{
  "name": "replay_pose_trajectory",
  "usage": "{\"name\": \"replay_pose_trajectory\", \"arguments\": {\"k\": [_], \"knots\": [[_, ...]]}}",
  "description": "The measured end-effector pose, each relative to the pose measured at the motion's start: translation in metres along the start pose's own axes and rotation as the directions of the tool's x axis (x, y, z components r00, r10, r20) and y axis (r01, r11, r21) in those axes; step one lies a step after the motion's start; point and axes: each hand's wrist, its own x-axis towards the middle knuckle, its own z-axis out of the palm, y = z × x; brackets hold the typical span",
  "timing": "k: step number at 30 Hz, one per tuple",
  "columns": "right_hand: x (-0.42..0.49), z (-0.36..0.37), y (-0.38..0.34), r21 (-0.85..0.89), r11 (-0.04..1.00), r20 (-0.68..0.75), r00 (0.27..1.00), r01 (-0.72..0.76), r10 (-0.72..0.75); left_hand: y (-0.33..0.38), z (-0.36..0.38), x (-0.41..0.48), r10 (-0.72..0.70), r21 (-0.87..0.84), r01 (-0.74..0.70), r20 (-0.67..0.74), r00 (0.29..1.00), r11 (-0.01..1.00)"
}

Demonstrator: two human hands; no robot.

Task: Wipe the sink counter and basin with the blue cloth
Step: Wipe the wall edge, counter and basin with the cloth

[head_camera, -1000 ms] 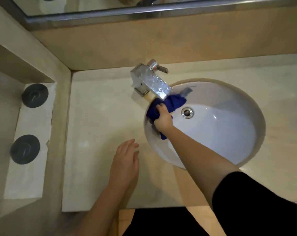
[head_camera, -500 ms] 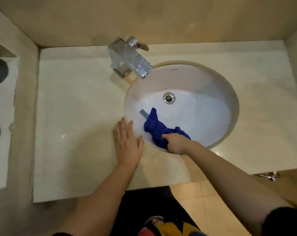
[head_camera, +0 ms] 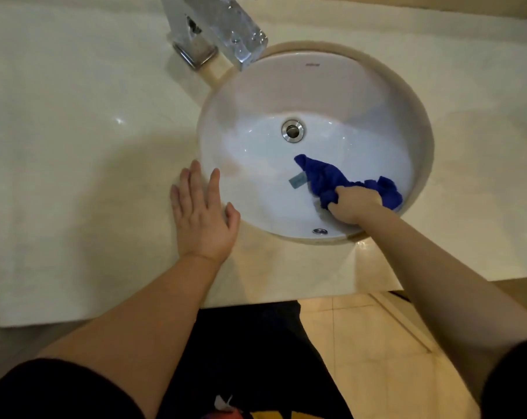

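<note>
The blue cloth (head_camera: 325, 176) lies bunched against the near right wall of the white oval basin (head_camera: 316, 92), and my right hand (head_camera: 351, 207) is shut on its near end. A small grey tag (head_camera: 297, 180) sticks out of the cloth on its left. My left hand (head_camera: 203, 219) rests flat, fingers spread, on the cream sink counter (head_camera: 83, 152) just left of the basin's rim, with the thumb at the rim. The drain (head_camera: 292, 131) shows in the basin's middle, clear of the cloth.
A chrome faucet (head_camera: 217, 28) rises at the back left of the basin, its spout reaching over the rim. An overflow hole (head_camera: 319, 231) sits in the basin's near wall. The counter's front edge (head_camera: 286, 297) runs below my hands, with tiled floor (head_camera: 377, 343) beyond.
My right hand has dragged the cloth from under the faucet, along the basin's near left wall, over to the near right side. My left hand came down flat on the counter. The view shifted downwards.
</note>
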Motion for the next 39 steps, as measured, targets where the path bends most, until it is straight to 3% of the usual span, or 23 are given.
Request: {"name": "replay_pose_trajectory", "arguments": {"k": [5,8,10,12,14,15,16,17,19,21,25,28,32,39], "knots": [[-0.031,0.002,-0.058,0.239,0.964,0.012,0.992,0.120,-0.126,0.001,-0.001,0.001,-0.003,0.022,0.003,-0.021,1.000,1.000],[-0.038,-0.003,-0.108,0.475,0.852,-0.032,0.971,0.222,-0.235,0.002,-0.002,0.000,-0.022,0.009,0.022,-0.013,1.000,1.000],[-0.034,-0.011,-0.141,0.711,0.663,-0.063,0.960,0.234,-0.271,0.002,-0.002,0.000,-0.024,-0.008,0.023,-0.037,0.999,1.000],[-0.027,-0.020,-0.167,0.932,0.319,-0.075,0.952,0.173,-0.298,0.001,-0.002,0.000,-0.028,-0.033,0.026,-0.064,0.998,0.999],[-0.018,-0.031,-0.190,0.997,-0.024,-0.071,0.946,0.067,-0.316,0.001,-0.001,0.001,-0.031,-0.036,0.028,-0.091,0.995,0.999],[-0.010,-0.034,-0.201,0.994,-0.094,-0.079,0.946,0.052,-0.314,0.001,-0.001,0.001,-0.033,-0.037,0.029,-0.098,0.995,0.999],[-0.003,-0.038,-0.210,0.993,-0.079,-0.106,0.946,0.085,-0.306,0.001,0.000,0.001,-0.033,-0.043,0.029,-0.103,0.994,0.999],[0.005,-0.042,-0.217,0.986,0.035,-0.143,0.945,0.161,-0.293,0.001,0.000,0.001,-0.031,-0.049,0.025,-0.108,0.994,0.998],[0.029,-0.038,-0.223,0.862,0.370,-0.251,0.926,0.347,-0.282,0.000,0.001,0.000,-0.025,-0.055,0.018,-0.122,0.992,0.998],[0.055,-0.027,-0.217,0.661,0.609,-0.345,0.898,0.438,-0.272,0.000,0.002,0.000,-0.024,-0.051,0.017,-0.143,0.989,0.999],[0.097,-0.006,-0.194,0.296,0.842,-0.445,0.845,0.451,-0.296,0.000,0.005,0.000,-0.022,-0.027,0.017,-0.212,0.977,1.000],[0.119,-0.002,-0.164,-0.006,0.909,-0.449,0.811,0.417,-0.375,-0.002,0.007,0.002,-0.008,-0.012,0.005,-0.244,0.970,1.000],[0.149,-0.011,-0.112,-0.283,0.902,-0.416,0.805,0.328,-0.423,-0.002,0.009,0.002,-0.006,-0.012,0.004,-0.248,0.969,1.000],[0.162,-0.021,-0.020,-0.351,0.913,-0.345,0.878,0.209,-0.333,-0.001,0.007,0.002,-0.019,-0.048,0.008,-0.233,0.972,0.999]]}}
